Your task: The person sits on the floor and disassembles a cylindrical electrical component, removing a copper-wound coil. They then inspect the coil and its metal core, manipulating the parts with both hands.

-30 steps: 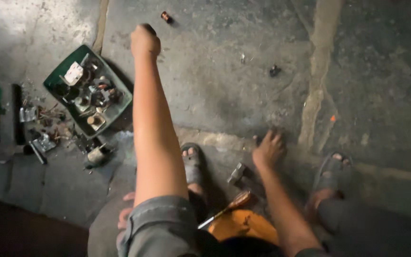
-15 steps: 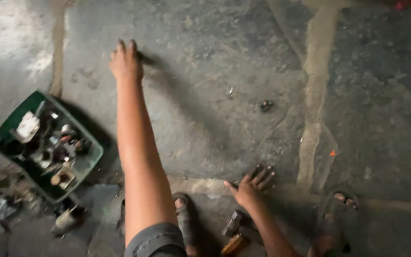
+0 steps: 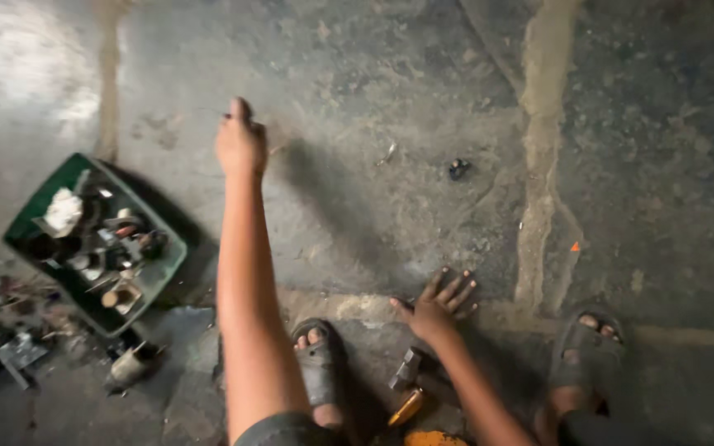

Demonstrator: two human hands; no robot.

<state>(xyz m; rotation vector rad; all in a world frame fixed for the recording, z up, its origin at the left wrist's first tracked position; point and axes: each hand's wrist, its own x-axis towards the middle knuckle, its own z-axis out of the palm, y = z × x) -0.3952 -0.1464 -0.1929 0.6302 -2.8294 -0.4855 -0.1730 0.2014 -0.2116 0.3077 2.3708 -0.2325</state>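
Floor [image 3: 423, 99]: cracked grey concrete, pale seam running near-to-far on the right. View has moved since half a second ago: tray and feet now sit further right in frame.

Tray [image 3: 167, 260]: green, left of the left arm, full of small metal parts; more scrap on the floor near-left of it.

Left hand [image 3: 241, 144]: arm stretched far out over the floor. Half a second ago its fingers were spread; now the grip is clenched, fist-like. Whether it holds anything, can't tell.

Right hand [image 3: 439, 306]: same spot as before, planted on the floor by the near seam, fingers splayed, grip released, holding nothing.

Sandals: one [image 3: 320, 363] between the arms, the other [image 3: 592, 351] near-right.

Hammer [image 3: 410, 388]: on the floor just near of the right hand. Long axis runs near-far, slightly tilted; metal head at the far end, orange handle pointing near.

Small dark part [image 3: 458, 168]: alone on the floor, far-right of the left hand, well apart from both hands.
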